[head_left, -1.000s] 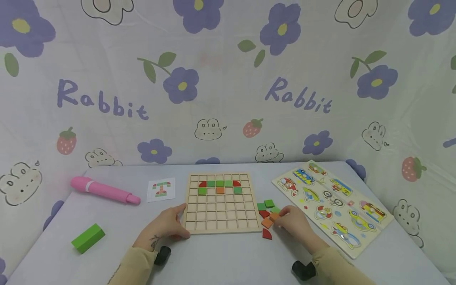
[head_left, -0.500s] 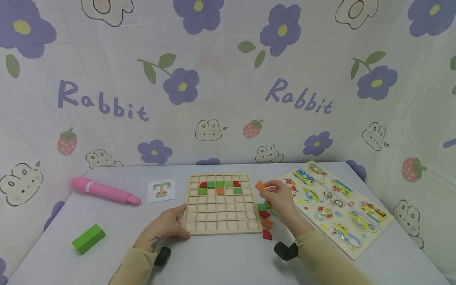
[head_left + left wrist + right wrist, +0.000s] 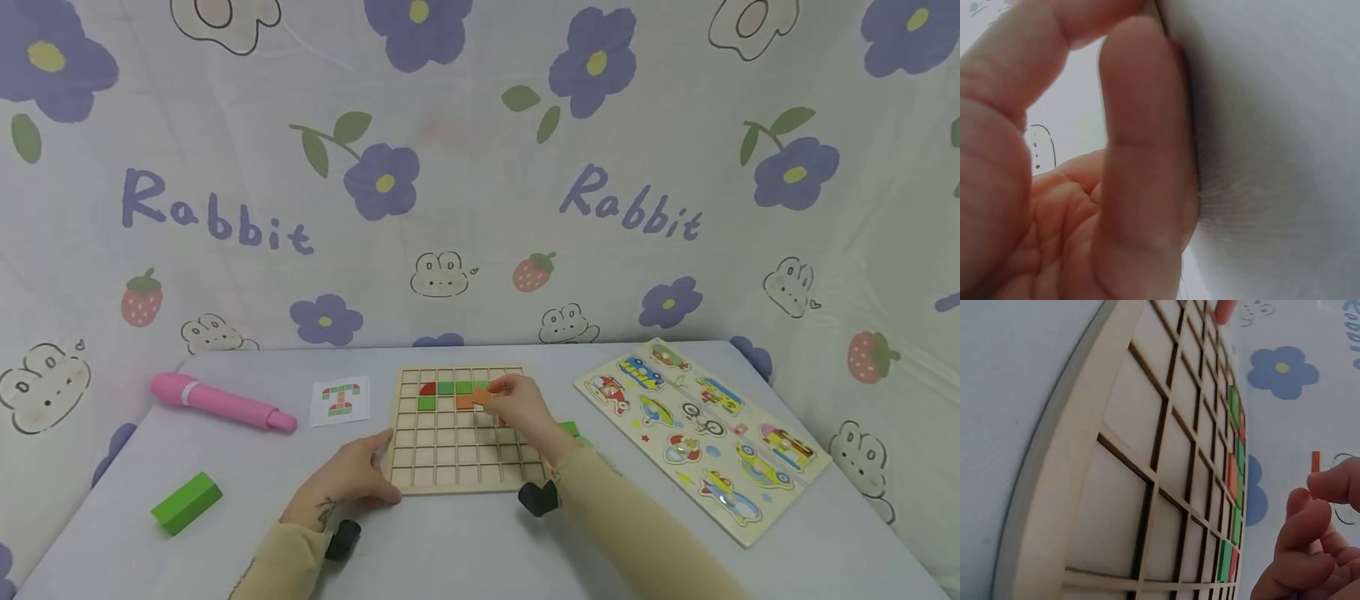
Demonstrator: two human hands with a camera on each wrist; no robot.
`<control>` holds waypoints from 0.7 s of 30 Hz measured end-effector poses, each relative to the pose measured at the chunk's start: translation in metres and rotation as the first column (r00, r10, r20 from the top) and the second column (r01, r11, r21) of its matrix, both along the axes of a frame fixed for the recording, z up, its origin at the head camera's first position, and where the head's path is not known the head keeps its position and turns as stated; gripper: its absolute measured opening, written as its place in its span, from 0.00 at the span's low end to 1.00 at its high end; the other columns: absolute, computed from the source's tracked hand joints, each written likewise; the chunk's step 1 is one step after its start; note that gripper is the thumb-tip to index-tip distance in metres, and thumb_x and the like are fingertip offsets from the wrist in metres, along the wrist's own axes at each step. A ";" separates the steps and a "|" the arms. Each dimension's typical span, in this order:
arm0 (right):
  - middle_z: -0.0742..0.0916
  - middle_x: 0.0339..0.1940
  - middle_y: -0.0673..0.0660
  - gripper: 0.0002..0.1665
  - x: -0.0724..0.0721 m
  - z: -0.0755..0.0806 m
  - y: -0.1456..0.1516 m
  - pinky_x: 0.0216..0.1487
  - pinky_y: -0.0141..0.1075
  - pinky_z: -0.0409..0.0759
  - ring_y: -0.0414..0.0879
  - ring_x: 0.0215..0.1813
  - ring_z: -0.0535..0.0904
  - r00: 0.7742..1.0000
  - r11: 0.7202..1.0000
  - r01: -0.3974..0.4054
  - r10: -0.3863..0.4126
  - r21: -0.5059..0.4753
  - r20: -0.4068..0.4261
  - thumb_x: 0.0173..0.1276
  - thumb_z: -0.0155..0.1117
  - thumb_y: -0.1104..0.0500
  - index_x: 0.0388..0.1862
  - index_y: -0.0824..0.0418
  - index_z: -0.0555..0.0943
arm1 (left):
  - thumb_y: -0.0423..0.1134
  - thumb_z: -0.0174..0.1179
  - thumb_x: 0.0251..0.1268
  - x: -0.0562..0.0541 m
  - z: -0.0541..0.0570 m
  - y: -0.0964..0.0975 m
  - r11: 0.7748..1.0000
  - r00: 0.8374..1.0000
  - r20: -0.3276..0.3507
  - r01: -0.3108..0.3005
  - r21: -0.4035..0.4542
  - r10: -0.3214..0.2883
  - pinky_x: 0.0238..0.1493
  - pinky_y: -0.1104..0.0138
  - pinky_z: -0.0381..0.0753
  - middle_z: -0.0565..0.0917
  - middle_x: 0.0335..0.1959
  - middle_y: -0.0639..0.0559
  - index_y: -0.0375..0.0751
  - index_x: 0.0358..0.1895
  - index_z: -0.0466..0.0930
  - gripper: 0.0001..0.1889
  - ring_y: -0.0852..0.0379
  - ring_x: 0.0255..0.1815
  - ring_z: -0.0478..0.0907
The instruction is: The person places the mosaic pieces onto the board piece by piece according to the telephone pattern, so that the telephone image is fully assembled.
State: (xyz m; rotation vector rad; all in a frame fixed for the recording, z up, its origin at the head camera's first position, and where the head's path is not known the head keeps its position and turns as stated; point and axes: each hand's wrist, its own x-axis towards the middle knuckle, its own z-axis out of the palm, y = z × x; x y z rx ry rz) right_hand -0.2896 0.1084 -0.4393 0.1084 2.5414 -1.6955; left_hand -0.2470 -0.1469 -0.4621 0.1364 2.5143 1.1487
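Two black wrist devices point(image 3: 343, 542), one at each pale sleeve, nearest the viewer.

Left hand point(image 3: 352, 471): thumb and index finger set wide apart, touching the left side and near left corner of the grid board; nothing pinched between them.

Grid board point(image 3: 435, 458), pale wood, lying flat between the hands.

Green block point(image 3: 187, 503), on the table, well to the left of the left hand.

Loose green tiles point(image 3: 570, 429), right of the board, partly covered by the right forearm.

Right hand point(image 3: 525, 408): fingers drawn narrow, thumb and fingertips pinching one orange tile point(image 3: 481, 397) by its edge. Tile held above the board's far half, clear of its surface, just right of a seated orange tile point(image 3: 463, 402). Hand hides the right end of the tile rows in the head view.

Far row: red quarter-round point(image 3: 427, 388), then green squares.

Patterned card point(image 3: 340, 401), left of the board; pink microphone point(image 3: 225, 403) beyond it, leftward. Vehicle puzzle point(image 3: 738, 533), angled, far right.

Floral backdrop point(image 3: 465, 125), behind all.
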 end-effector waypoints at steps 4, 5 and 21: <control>0.79 0.29 0.55 0.17 -0.003 -0.003 -0.007 0.26 0.32 0.70 0.42 0.24 0.70 0.999 0.992 -0.045 0.042 0.119 0.022 0.53 0.62 0.68 0.44 0.66 0.78 | 0.31 0.74 0.34 0.000 0.000 0.000 1.000 1.000 0.000 0.001 0.002 -0.001 0.20 0.69 0.71 0.73 0.21 0.49 0.39 0.70 0.56 0.52 0.58 0.16 0.70; 0.79 0.30 0.55 0.17 -0.003 -0.003 -0.009 0.26 0.32 0.70 0.42 0.25 0.70 0.998 0.987 -0.053 0.050 0.152 0.023 0.53 0.62 0.67 0.44 0.65 0.79 | 0.31 0.74 0.34 0.000 0.001 0.000 1.000 1.000 -0.002 0.003 0.002 -0.003 0.19 0.69 0.71 0.73 0.20 0.49 0.39 0.70 0.56 0.52 0.58 0.16 0.70; 0.81 0.40 0.55 0.16 -0.006 -0.010 -0.023 0.27 0.33 0.70 0.43 0.25 0.73 0.995 0.941 -0.072 0.046 0.332 0.085 0.51 0.70 0.61 0.40 0.60 0.81 | 0.32 0.75 0.33 0.000 -0.002 -0.001 1.000 1.000 -0.012 0.008 -0.006 -0.008 0.19 0.69 0.68 0.73 0.20 0.50 0.38 0.70 0.56 0.53 0.58 0.16 0.70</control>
